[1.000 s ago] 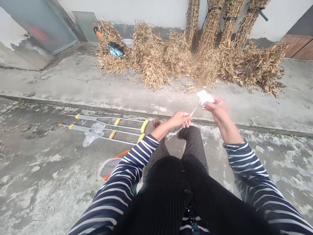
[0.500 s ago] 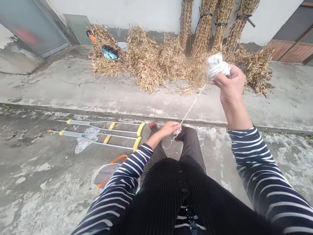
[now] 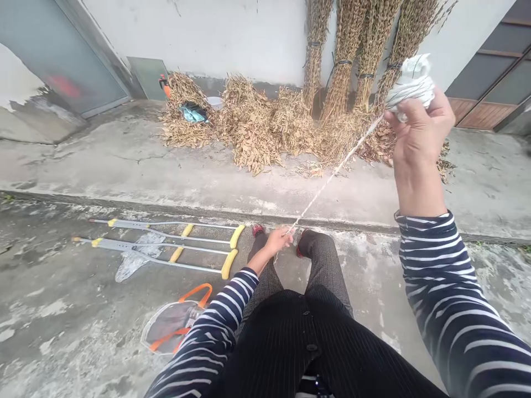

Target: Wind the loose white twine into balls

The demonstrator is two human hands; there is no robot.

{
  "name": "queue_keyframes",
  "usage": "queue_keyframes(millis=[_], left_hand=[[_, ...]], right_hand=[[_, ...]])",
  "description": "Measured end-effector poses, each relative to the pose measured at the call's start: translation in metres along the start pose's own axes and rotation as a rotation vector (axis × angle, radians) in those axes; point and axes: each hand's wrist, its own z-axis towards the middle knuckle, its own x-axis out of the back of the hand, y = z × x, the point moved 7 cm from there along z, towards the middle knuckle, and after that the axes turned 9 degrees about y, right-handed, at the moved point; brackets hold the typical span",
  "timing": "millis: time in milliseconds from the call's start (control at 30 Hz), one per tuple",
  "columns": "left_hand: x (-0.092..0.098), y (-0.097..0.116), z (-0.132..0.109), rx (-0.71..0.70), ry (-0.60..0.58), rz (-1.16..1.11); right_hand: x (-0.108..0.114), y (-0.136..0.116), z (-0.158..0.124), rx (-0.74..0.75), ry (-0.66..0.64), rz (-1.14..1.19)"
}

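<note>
My right hand is raised at the upper right, its fingers closed around a bundle of white cord. From that bundle a twisted white string runs taut down to the left. Low in the middle, in front of my knees, my left hand pinches the string's lower part. A short loose end seems to hang below the left fingers, partly hidden by the hand.
Two crutches with yellow pads lie on the concrete at left, over a clear plastic bag. Nearer is a mesh bag with orange straps. Dry stalk piles and tied upright bundles line the wall beyond a low step.
My right hand has moved right with the cord bundle, and my left hand slightly left and down. The string stretch between them is longer. The view has tilted up somewhat.
</note>
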Motion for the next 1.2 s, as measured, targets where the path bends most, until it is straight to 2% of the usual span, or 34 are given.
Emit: queue_keyframes(millis=[100, 167, 233, 367, 433, 467, 533, 633, 700, 800, 867, 967, 1067, 1133, 1200], left_hand=[[0.007, 0.0, -0.003, 0.004, 0.038, 0.077], [0.018, 0.015, -0.002, 0.004, 0.099, 0.112], [0.028, 0.049, 0.002, -0.032, 0.166, 0.112], [0.033, 0.155, 0.004, -0.425, 0.212, -0.141], [0.027, 0.183, 0.002, -0.443, 0.214, -0.177], [0.022, 0.187, 0.001, -0.417, 0.207, -0.174], [0.01, 0.182, -0.004, -0.344, 0.159, -0.171], [-0.005, 0.153, -0.019, -0.274, 0.011, -0.22], [-0.009, 0.134, -0.031, -0.233, -0.099, -0.204], [-0.001, 0.121, -0.052, -0.184, -0.247, -0.115], [0.014, 0.134, -0.064, -0.218, -0.28, -0.088], [0.044, 0.173, -0.065, -0.374, -0.188, 0.018], [0.066, 0.206, -0.045, -0.519, 0.013, 0.226], [0.07, 0.214, -0.025, -0.588, 0.114, 0.3], [0.067, 0.209, -0.006, -0.607, 0.161, 0.332]], right_hand=[[-0.001, -0.001, -0.015, -0.063, -0.063, -0.046], [-0.009, 0.015, -0.044, -0.21, -0.15, -0.112], [-0.02, 0.041, -0.082, -0.396, -0.241, -0.158], [-0.033, 0.089, -0.152, -0.657, -0.288, -0.128], [-0.036, 0.101, -0.17, -0.705, -0.284, -0.11], [-0.037, 0.103, -0.175, -0.705, -0.285, -0.107], [-0.034, 0.104, -0.175, -0.658, -0.289, -0.126], [-0.02, 0.105, -0.162, -0.5, -0.273, -0.243], [-0.003, 0.111, -0.153, -0.349, -0.223, -0.405], [0.017, 0.125, -0.149, -0.092, -0.226, -0.72], [0.019, 0.137, -0.161, 0.007, -0.36, -0.863], [0.011, 0.148, -0.196, 0.014, -0.647, -0.88], [0.001, 0.139, -0.234, -0.102, -0.826, -0.704], [0.0, 0.128, -0.247, -0.261, -0.796, -0.539], [0.003, 0.119, -0.249, -0.441, -0.664, -0.376]])
